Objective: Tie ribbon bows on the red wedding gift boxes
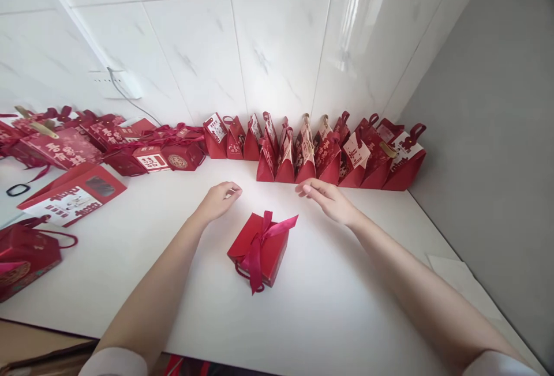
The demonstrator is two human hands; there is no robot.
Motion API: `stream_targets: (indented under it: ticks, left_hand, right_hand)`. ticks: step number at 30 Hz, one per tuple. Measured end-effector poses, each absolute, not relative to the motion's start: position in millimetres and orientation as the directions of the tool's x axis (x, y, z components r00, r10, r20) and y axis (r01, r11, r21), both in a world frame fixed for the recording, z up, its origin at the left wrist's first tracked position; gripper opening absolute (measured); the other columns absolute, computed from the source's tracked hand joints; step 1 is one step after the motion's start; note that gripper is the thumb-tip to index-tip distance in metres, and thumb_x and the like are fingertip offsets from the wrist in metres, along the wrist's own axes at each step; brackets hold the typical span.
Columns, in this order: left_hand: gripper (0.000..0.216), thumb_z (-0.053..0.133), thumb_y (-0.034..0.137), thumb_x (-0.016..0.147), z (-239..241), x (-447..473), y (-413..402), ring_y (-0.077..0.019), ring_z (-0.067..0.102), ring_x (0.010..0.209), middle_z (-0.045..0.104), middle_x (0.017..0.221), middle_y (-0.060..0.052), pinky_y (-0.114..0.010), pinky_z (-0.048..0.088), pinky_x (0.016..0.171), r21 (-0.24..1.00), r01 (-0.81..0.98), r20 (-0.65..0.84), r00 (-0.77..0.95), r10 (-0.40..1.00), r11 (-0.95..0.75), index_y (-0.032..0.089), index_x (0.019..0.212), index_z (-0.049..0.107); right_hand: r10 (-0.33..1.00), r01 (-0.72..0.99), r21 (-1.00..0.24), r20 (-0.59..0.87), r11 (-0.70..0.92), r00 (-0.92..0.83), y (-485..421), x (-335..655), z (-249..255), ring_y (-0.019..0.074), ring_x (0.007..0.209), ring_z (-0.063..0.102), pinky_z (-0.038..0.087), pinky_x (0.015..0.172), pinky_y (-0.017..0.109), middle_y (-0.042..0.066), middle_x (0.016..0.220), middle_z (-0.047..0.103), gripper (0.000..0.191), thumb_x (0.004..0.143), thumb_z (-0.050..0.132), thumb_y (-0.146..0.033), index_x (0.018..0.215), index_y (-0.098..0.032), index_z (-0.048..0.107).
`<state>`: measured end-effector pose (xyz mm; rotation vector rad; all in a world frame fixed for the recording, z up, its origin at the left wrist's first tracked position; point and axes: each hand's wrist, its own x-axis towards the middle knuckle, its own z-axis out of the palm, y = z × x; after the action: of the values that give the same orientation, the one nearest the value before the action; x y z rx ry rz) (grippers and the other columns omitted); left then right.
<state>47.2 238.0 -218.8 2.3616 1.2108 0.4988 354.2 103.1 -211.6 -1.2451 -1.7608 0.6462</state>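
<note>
A small red gift box (261, 246) with a bright pink ribbon bow and a dark red cord handle sits on the white table between my forearms. My left hand (219, 200) is beyond the box and to its left, with fingers loosely curved and nothing in them. To the right of the box, my right hand (325, 197) reaches toward the row of triangular red gift boxes (305, 160), its fingers apart and holding nothing. The fingertips are close to the front of that row; whether they touch a box I cannot tell.
Several red boxes with ribbons (179, 154) crowd the back left. A larger red box with a white label (75, 197) lies nearer, above another red box (28, 258) at the left edge. A tiled wall (277, 47) and grey panel (489, 151) bound the table (329, 301).
</note>
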Motion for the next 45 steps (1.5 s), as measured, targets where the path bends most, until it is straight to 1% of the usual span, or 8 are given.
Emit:
stream_targets:
  ticks: [3,8,12,15,23,30,36,45]
  left_hand:
    - [0.033,0.047,0.05,0.093,-165,45,200,-0.022,0.063,0.097,0.067,0.107,-0.006,-0.037,0.05,0.091,0.642,0.566,0.077,0.624,0.778,-0.517,0.021,0.097,0.061]
    - [0.035,0.075,0.047,0.075,-120,37,146,-0.0292,0.044,0.132,0.051,0.139,-0.011,-0.04,0.038,0.11,0.663,0.269,0.01,0.93,0.368,-0.699,0.019,0.088,0.059]
    - [0.046,0.085,0.044,0.061,-132,37,137,-0.0305,0.036,0.139,0.046,0.144,-0.011,-0.039,0.04,0.11,0.603,0.338,-0.074,0.925,0.372,-0.722,0.02,0.09,0.059]
    - [0.031,0.08,0.036,0.069,-143,41,138,-0.0302,0.038,0.139,0.042,0.148,-0.009,-0.038,0.042,0.108,0.585,0.374,-0.092,0.912,0.399,-0.72,0.02,0.088,0.061]
    - [0.015,0.072,0.033,0.08,-152,49,144,-0.0279,0.036,0.141,0.041,0.15,-0.005,-0.038,0.036,0.114,0.63,0.301,-0.036,0.932,0.36,-0.716,0.022,0.089,0.068]
    - [0.038,0.08,0.045,0.069,-172,69,136,-0.0319,0.037,0.138,0.048,0.141,-0.013,-0.043,0.038,0.111,0.583,0.267,0.172,0.883,0.437,-0.768,0.019,0.084,0.057]
    - [0.004,0.059,0.017,0.085,-171,65,140,-0.0252,0.043,0.135,0.049,0.14,-0.009,-0.038,0.038,0.11,0.688,0.228,0.138,0.891,0.433,-0.689,0.019,0.088,0.061]
    - [0.011,0.063,0.026,0.087,-179,62,157,-0.0289,0.042,0.136,0.05,0.141,-0.009,-0.048,0.027,0.117,0.913,0.069,0.123,0.892,0.434,-0.402,0.018,0.079,0.066]
  right_hand:
    - [0.85,0.514,-0.678,0.396,0.525,-0.347,87,326,-166,0.0205,0.095,0.064,0.051,0.086,0.037,0.006,0.104,0.067,0.024,0.097,0.052,-0.04,0.105,-0.022,0.065]
    - [0.579,0.471,-0.337,0.431,0.815,-0.692,47,282,-138,0.0226,0.099,0.059,0.049,0.091,0.039,0.008,0.106,0.064,0.033,0.086,0.069,-0.043,0.109,-0.021,0.062]
    - [0.415,0.507,0.091,0.461,0.857,-0.785,30,252,-169,0.0232,0.098,0.056,0.034,0.11,0.049,0.007,0.106,0.064,0.018,0.093,0.059,-0.021,0.11,-0.019,0.063]
    - [0.381,0.541,0.202,0.516,0.816,-0.767,29,243,-188,0.0199,0.088,0.057,0.04,0.105,0.044,0.004,0.097,0.066,0.021,0.096,0.048,-0.009,0.094,-0.021,0.065]
    - [0.632,0.557,-0.306,0.462,0.772,-0.622,27,271,-157,0.0164,0.067,0.059,0.048,0.06,0.029,0.004,0.08,0.066,0.018,0.099,0.046,-0.018,0.089,-0.019,0.062]
    - [0.846,0.405,-0.786,0.265,0.467,-0.462,33,299,-140,0.0146,0.077,0.067,0.051,0.068,0.026,0.002,0.09,0.07,0.003,0.095,0.057,-0.022,0.094,-0.021,0.059]
    - [0.949,0.404,-0.872,0.182,0.277,-0.256,43,308,-140,0.0137,0.066,0.059,0.044,0.059,0.026,-0.001,0.079,0.066,0.011,0.093,0.062,-0.032,0.089,-0.022,0.057]
    - [0.962,0.362,-0.904,0.151,0.227,-0.227,45,314,-135,0.014,0.067,0.059,0.044,0.059,0.026,0.0,0.075,0.065,0.016,0.091,0.066,-0.034,0.085,-0.021,0.059]
